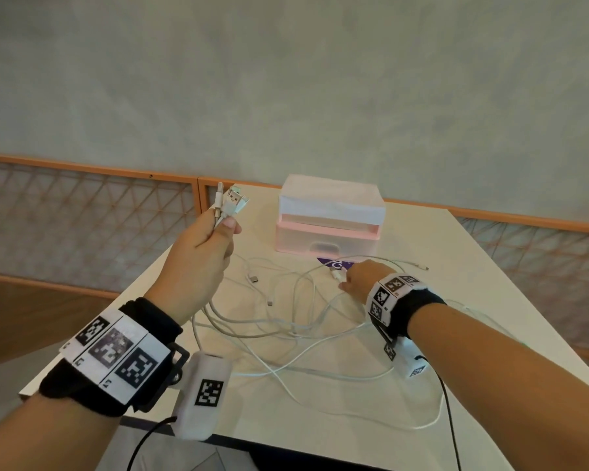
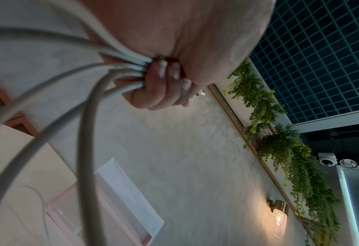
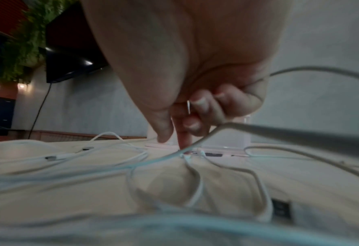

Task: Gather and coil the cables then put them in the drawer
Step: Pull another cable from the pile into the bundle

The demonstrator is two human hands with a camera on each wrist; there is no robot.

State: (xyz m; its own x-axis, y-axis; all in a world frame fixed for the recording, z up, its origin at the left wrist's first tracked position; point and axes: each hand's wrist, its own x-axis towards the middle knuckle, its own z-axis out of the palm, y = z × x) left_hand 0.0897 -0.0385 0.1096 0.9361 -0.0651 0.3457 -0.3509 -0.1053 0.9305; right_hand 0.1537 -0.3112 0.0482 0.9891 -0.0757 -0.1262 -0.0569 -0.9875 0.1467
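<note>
White cables (image 1: pixel 286 321) sprawl tangled; left hand (image 1: pixel 198 253) clenches several, right hand (image 1: pixel 357 280) pinches one

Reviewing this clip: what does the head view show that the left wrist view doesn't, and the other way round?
Only the head view shows the connector ends sticking up out of the left hand, the right hand reaching down among the loose white cables on the table, and the closed bottom drawer. Only the left wrist view shows the curled fingertips clamping several cable strands, plus hanging greenery and a wall lamp. Both show the left hand gripping cables, the pink drawer unit and the table.
</note>
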